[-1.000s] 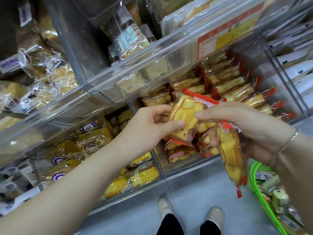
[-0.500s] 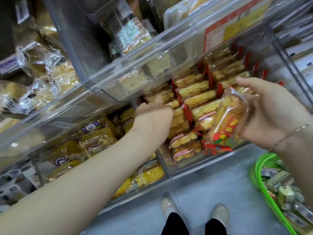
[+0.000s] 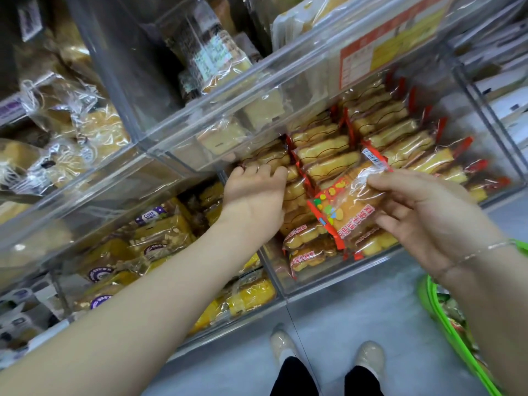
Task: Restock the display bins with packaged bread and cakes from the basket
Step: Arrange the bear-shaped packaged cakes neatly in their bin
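Note:
A clear display bin [image 3: 328, 281] at centre holds rows of yellow cake packets [image 3: 328, 150] with red ends. My left hand [image 3: 257, 195] reaches into the bin's left side, and its bent fingers press on the packets stacked there. My right hand [image 3: 423, 212] pinches one more cake packet [image 3: 345, 212] with a red printed wrapper, held just above the bin's front row. The green basket [image 3: 428, 298] sits on the floor at the lower right, partly hidden by my right forearm, with wrapped goods inside.
An upper clear bin [image 3: 257, 90] with sliced cake packs overhangs the cake bin. At the lower left, a bin [image 3: 160, 232] holds yellow breads with purple labels. Bagged breads [image 3: 71, 130] fill the far left. My shoes [image 3: 325, 352] stand on the grey floor.
My left hand carried its cake packet into the bin and now presses on the stack. My right hand lifted the remaining packet up and over the bin's front.

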The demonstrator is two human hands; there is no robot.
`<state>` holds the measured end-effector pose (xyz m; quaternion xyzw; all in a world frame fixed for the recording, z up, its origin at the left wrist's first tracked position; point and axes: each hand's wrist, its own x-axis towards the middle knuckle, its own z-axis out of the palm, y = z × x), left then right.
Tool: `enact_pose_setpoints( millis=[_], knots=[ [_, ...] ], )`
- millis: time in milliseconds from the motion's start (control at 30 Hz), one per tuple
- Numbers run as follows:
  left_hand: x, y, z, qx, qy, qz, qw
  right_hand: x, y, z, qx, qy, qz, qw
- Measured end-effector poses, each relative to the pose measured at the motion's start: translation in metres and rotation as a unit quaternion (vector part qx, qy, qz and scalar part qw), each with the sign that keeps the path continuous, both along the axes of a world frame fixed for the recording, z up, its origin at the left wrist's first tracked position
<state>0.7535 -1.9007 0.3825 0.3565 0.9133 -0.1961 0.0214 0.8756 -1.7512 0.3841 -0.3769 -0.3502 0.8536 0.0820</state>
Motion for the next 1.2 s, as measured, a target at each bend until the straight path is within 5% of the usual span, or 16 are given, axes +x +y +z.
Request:
enact_pose_setpoints(
  millis=[100,200,233,333,400,467,533,633,733,867,933,1033,1100,1200],
  knots=[
    [0.004,-0.006,0.012,0.030,-0.039,0.002,0.999,0.000,-0.020,-0.003,0.081,-0.013,-0.071,0.994],
    [0.011,-0.020,0.033,0.214,-0.149,0.058,0.964,0.001,-0.043,-0.002,0.223,-0.021,-0.125,0.967],
    [0.015,-0.023,0.040,0.285,-0.235,0.128,0.920,0.002,-0.051,0.000,0.284,-0.011,-0.126,0.951],
    [0.022,-0.027,0.058,0.390,-0.533,0.344,0.667,0.008,-0.074,0.006,0.485,0.058,-0.054,0.871],
    [0.023,-0.034,0.057,0.414,-0.596,0.361,0.585,0.014,-0.087,0.008,0.580,0.113,0.049,0.805],
    [0.023,-0.041,0.052,0.447,-0.576,0.353,0.586,0.019,-0.091,0.010,0.569,0.169,0.124,0.795],
    [0.023,-0.048,0.049,0.470,-0.565,0.357,0.576,0.022,-0.086,0.014,0.498,0.177,0.082,0.845],
    [0.024,-0.057,0.047,0.499,-0.591,0.344,0.533,0.019,-0.064,0.018,0.390,0.055,-0.036,0.918],
    [0.027,-0.061,0.048,0.491,-0.607,0.303,0.547,0.014,-0.047,0.017,0.298,0.003,0.071,0.952],
    [0.032,-0.057,0.049,0.481,-0.598,0.267,0.583,0.007,-0.044,0.018,0.137,0.054,0.141,0.979],
    [0.035,-0.053,0.051,0.461,-0.587,0.233,0.623,0.006,-0.046,0.020,0.185,0.061,0.126,0.973],
    [0.035,-0.051,0.055,0.413,-0.525,0.155,0.728,0.008,-0.053,0.025,0.280,0.115,0.141,0.943],
    [0.035,-0.050,0.057,0.475,-0.505,0.189,0.695,0.008,-0.054,0.026,0.256,0.133,0.123,0.949],
    [0.039,-0.050,0.053,0.571,-0.524,0.291,0.561,0.004,-0.048,0.022,0.228,0.070,0.172,0.956]
  ],
)
